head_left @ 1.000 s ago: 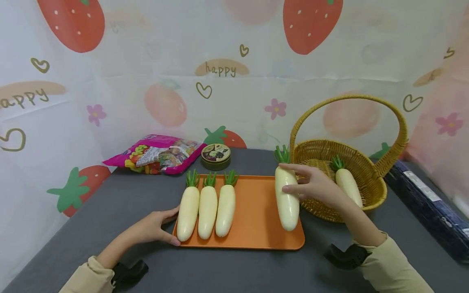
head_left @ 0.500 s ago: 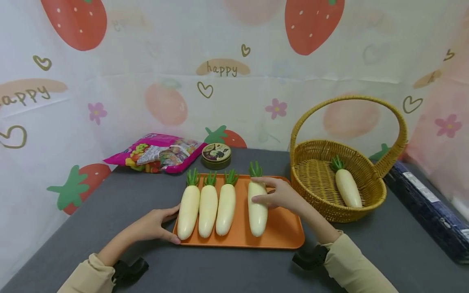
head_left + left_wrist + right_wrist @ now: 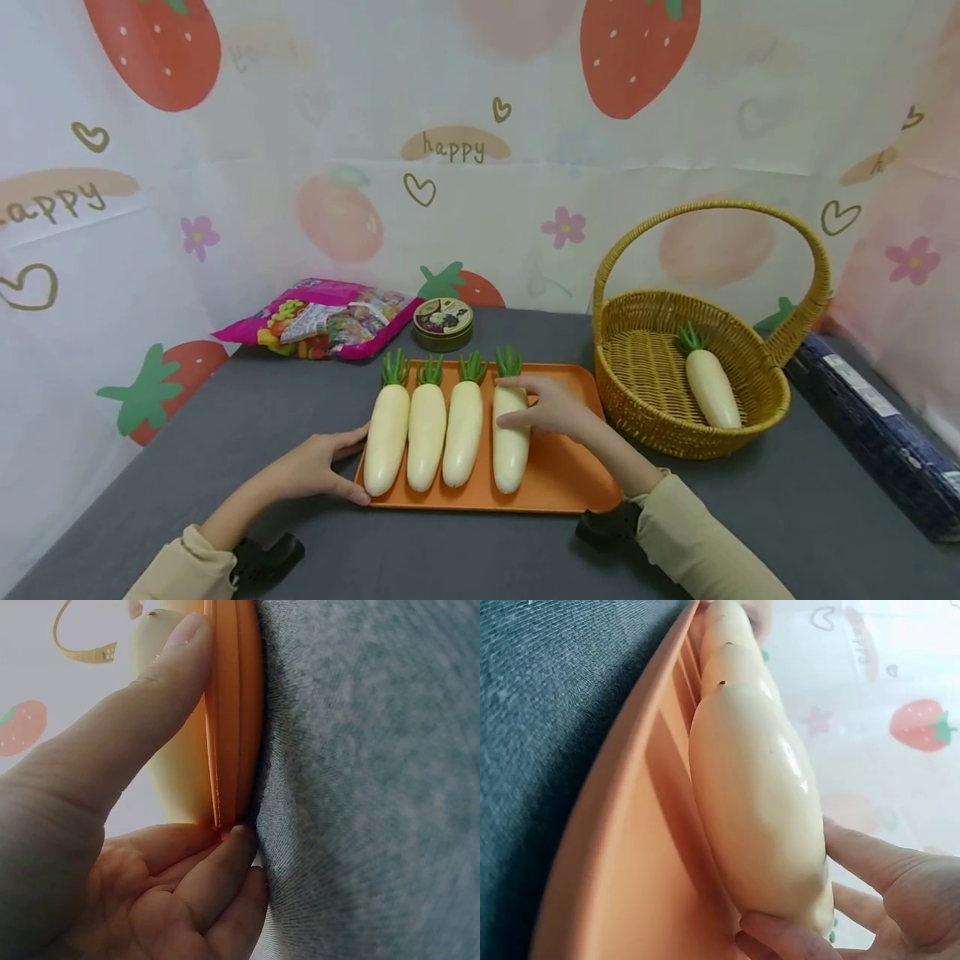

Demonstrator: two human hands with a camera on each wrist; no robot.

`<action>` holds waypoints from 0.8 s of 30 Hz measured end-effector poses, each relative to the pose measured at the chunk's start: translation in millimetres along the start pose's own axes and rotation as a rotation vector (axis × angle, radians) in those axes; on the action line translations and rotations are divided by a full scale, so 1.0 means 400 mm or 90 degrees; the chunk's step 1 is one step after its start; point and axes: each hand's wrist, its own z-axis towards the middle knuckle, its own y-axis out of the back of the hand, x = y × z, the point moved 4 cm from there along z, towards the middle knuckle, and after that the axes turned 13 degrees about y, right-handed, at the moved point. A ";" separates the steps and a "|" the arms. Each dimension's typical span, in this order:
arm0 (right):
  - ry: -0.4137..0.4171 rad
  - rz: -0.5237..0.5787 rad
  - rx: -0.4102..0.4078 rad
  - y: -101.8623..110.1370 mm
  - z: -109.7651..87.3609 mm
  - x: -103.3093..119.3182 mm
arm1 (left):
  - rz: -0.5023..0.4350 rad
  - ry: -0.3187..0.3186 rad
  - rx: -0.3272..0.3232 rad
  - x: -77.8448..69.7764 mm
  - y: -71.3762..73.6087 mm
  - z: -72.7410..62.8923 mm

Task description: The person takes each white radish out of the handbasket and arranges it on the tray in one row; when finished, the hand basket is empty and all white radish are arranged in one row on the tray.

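Observation:
An orange tray (image 3: pixel 562 492) lies on the table with three white radishes side by side in its left half, green tops pointing away. One of them, the leftmost white radish (image 3: pixel 387 437), is beside my left hand (image 3: pixel 315 468). That hand grips the tray's left end, thumb at the near corner and fingers along the side. My right hand (image 3: pixel 551 408) holds a fourth radish, the held white radish (image 3: pixel 511 450), by its upper part, thumb on one side and fingers on the other. It lies low over the tray, right of the row with a narrow gap.
A wicker basket (image 3: pixel 693 446) with a tall handle stands at the right, one white radish (image 3: pixel 712 387) inside. Beyond it lies a long dark blue package (image 3: pixel 877 433). A pink snack bag (image 3: pixel 330 321) and a round tin (image 3: pixel 442 323) are at the back.
My right hand has carried the white radish left and down, from beside the basket to near the row on the tray. My left hand has stayed at the tray's left end.

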 end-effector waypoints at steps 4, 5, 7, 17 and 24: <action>-0.002 -0.082 0.008 -0.008 0.008 0.010 | -0.005 0.003 -0.003 0.000 -0.002 0.002; 0.003 -0.101 0.013 -0.010 0.012 0.013 | -0.003 0.005 -0.005 -0.001 -0.002 0.002; 0.010 -0.133 0.020 -0.015 0.017 0.020 | 0.001 0.007 -0.006 -0.001 0.000 0.000; 0.012 -0.160 0.035 -0.022 0.031 0.043 | -0.003 -0.001 -0.011 -0.006 0.011 -0.004; 0.015 -0.104 0.058 -0.006 0.017 0.047 | -0.017 0.007 0.004 0.005 0.002 -0.003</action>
